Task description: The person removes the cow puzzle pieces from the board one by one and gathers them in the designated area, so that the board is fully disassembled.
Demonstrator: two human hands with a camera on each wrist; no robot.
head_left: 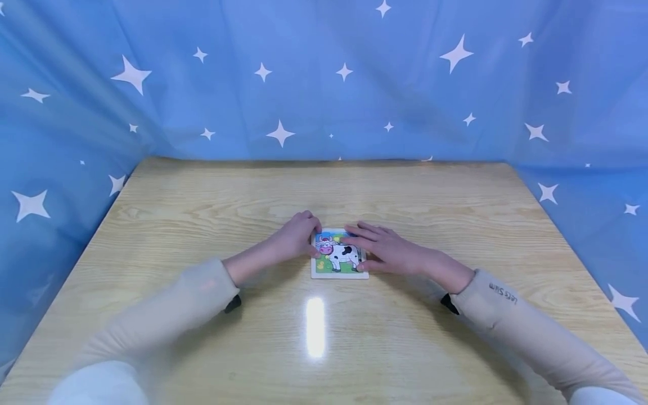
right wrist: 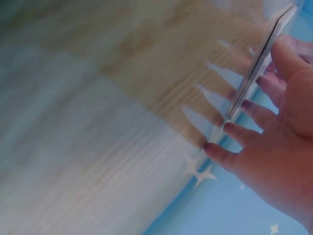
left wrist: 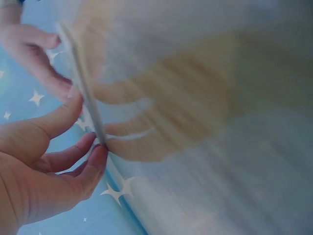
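Observation:
A small square cow picture board point(head_left: 337, 269) lies on the table, with a white border around a spotted cow on a green and blue ground. My left hand point(head_left: 298, 235) grips its left side, thumb on the left edge and curled fingers at the far corner. In the left wrist view, the board point(left wrist: 80, 73) shows edge-on between the thumb and fingertips of that hand point(left wrist: 49, 161). Over the right side lies my right hand point(head_left: 387, 250), its fingers spread and fairly straight, covering the far right corner. The right wrist view has its thumb point(right wrist: 288, 58) against the board's edge point(right wrist: 254, 68).
The wooden table point(head_left: 202, 185) reflects a bright strip of light point(head_left: 315, 326) in front of the board. A blue curtain with white stars point(head_left: 304, 84) hangs behind the table and along both sides.

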